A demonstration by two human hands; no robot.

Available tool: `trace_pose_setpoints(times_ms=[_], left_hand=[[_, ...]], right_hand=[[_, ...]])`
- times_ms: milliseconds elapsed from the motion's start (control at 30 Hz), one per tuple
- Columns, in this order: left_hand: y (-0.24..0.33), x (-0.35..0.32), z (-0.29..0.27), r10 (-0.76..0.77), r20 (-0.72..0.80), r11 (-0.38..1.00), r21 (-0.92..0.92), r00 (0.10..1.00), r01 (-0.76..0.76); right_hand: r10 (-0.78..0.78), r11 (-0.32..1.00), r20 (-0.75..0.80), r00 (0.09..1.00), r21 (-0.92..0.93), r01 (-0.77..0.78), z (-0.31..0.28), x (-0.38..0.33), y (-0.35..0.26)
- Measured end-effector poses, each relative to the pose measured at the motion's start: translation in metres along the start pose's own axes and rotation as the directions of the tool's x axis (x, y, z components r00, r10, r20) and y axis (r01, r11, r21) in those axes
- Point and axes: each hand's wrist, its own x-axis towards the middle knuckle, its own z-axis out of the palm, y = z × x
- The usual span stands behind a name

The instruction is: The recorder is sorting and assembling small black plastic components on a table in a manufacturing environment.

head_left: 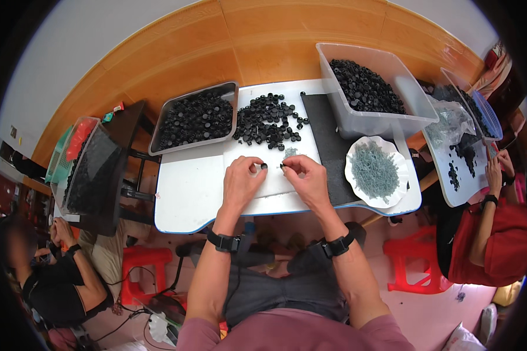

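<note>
My left hand (242, 180) rests on the white table (187, 199) and pinches a small black cap (264, 166) at its fingertips. My right hand (305, 178) sits close beside it, fingers closed on a tiny dark piece (282, 167). Just beyond my hands lies a loose pile of black caps (269, 120) and a small heap of grey-green bits (290, 152). Both wrists wear black bands.
A metal tray (194, 142) of black caps stands at the back left, a clear bin (386, 121) of caps at the back right. A white plate (355, 149) holds grey-green pieces on a black mat (328, 140). Other people sit at left and right; red stools (413, 263) stand below.
</note>
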Motion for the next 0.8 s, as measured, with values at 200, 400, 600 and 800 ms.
trace_pose_setpoints(times_ms=[200, 400, 600, 800], left_hand=[[0.0, -0.006, 0.005, -0.02, -0.012, 1.0, 0.017, 1.0, 0.02], [0.008, -0.016, 0.01, -0.079, -0.076, 0.984, -0.168, 0.994, 0.065], [0.015, -0.018, 0.016, -0.203, -0.009, 0.909, -0.374, 0.979, 0.185], [0.011, -0.017, 0.022, -0.105, -0.05, 0.95, -0.302, 0.993, 0.085]], right_hand=[[-0.076, 0.995, 0.04, 0.996, -0.063, 0.079, 0.002, 0.0, 0.0], [-0.165, 0.978, 0.051, 0.985, -0.12, 0.17, 0.004, 0.0, -0.002], [-0.255, 0.955, 0.056, 0.965, -0.139, 0.261, 0.003, 0.0, -0.005], [-0.299, 0.943, 0.073, 0.951, -0.132, 0.307, 0.006, -0.001, -0.003]])
